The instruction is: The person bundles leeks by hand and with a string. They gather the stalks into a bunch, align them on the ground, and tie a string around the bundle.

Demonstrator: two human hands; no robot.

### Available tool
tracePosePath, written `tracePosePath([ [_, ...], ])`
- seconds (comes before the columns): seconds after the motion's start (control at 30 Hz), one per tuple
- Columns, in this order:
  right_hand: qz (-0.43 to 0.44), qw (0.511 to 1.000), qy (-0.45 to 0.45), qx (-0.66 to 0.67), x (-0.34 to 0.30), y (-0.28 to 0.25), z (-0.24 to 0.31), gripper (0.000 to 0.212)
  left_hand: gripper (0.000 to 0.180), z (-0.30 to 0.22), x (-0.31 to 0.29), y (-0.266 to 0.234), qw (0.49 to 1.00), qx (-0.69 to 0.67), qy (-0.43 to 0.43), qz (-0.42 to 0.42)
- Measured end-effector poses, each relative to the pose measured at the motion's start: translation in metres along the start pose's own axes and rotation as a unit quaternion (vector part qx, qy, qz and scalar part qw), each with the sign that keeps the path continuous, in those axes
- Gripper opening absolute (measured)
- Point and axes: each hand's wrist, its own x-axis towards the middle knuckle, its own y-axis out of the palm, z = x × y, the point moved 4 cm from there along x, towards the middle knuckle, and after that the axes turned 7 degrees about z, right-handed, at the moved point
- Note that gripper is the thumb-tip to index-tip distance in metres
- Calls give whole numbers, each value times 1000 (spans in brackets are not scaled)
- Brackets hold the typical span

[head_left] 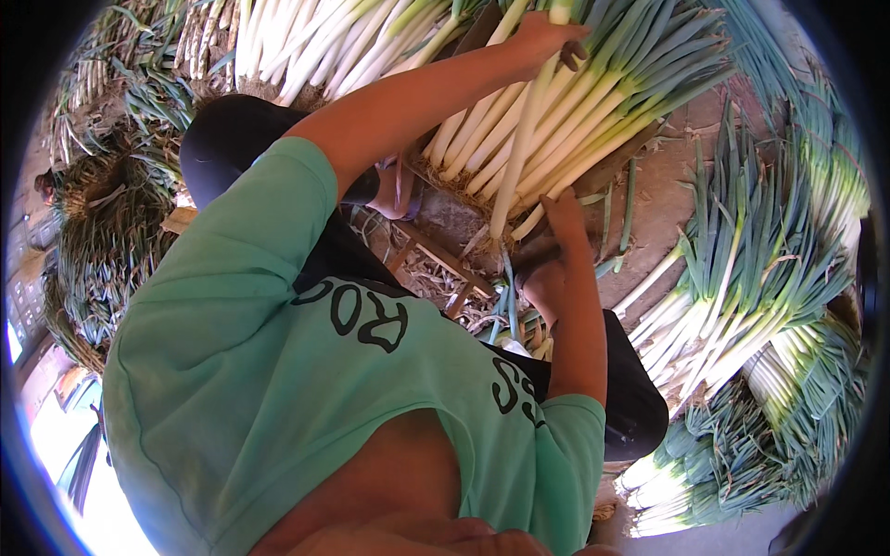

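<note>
My left hand [549,42] is closed round the green upper part of a single long leek [524,139]. That leek slants down over the pile, its white root end hanging toward me. Under it lies a heap of leeks [593,102], white shanks toward me and green leaves fanning away to the upper right. At the near right edge of this heap, my right hand [563,215] has its fingers curled at the root end of another leek [528,222]. Its fingertips are partly hidden.
Between my legs are a small wooden frame [445,264] and pale root trimmings [417,287]. More leeks [732,278] lie in piles on the right. White-stemmed leeks [324,46] are stacked at the upper left, with dark leafy bundles [102,250] farther left.
</note>
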Motion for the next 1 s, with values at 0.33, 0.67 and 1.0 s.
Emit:
tracePosePath([
  [0.33, -143, 989, -2, 25, -16, 3, 19, 43, 24, 26, 40, 72, 986, 167, -22, -4],
  [0.67, -152, 988, 14, 29, -14, 5, 15, 41, 52, 133, -50, 54, 823, 514, -179, 165],
  [1.0, -143, 989, 8, 24, -16, 4, 19, 41, 40, 116, -55, 61, 834, 529, -59, 145],
])
